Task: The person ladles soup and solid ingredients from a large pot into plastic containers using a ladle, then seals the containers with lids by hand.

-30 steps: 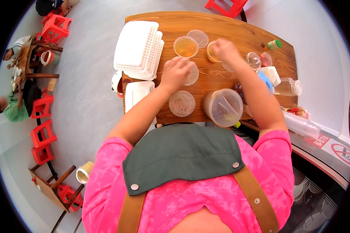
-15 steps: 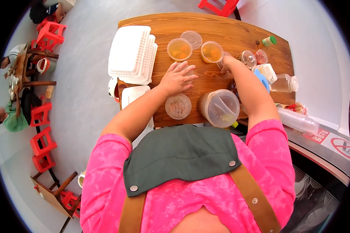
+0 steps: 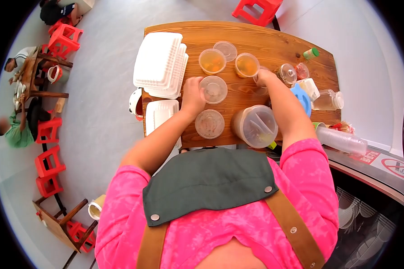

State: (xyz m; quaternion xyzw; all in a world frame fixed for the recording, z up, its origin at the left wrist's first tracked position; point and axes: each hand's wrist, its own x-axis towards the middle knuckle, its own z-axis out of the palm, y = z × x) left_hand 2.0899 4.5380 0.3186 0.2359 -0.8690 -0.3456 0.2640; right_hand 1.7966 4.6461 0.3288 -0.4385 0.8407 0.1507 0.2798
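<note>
My left hand (image 3: pixel 193 96) has its fingers curled at the left rim of a clear plastic bowl with a lid (image 3: pixel 214 89). Another lidded clear bowl (image 3: pixel 209 124) stands nearer to me, with some brownish contents. At the right, my right hand (image 3: pixel 265 80) pinches the edge of a clear round lid (image 3: pixel 261 89), partly hidden by the hand and forearm. Two open bowls of orange-yellow soup (image 3: pixel 212 61) (image 3: pixel 247 65) stand beyond my hands. Behind them a loose clear lid (image 3: pixel 226 51) lies on the wooden table (image 3: pixel 283 40).
White takeaway boxes (image 3: pixel 159 62) are stacked at the left. A large lidded tub (image 3: pixel 258 125) stands near the front edge. Jars (image 3: pixel 287 72), a pitcher-like container (image 3: pixel 327 99) and stacked plastic cups (image 3: pixel 343 140) line the right. Other people sit among red stools (image 3: pixel 65 39) at the far left.
My left hand has moved from lying spread over the lidded bowl to its left rim, its fingers now curled. My right hand stays by the clear lid near the right soup bowl.
</note>
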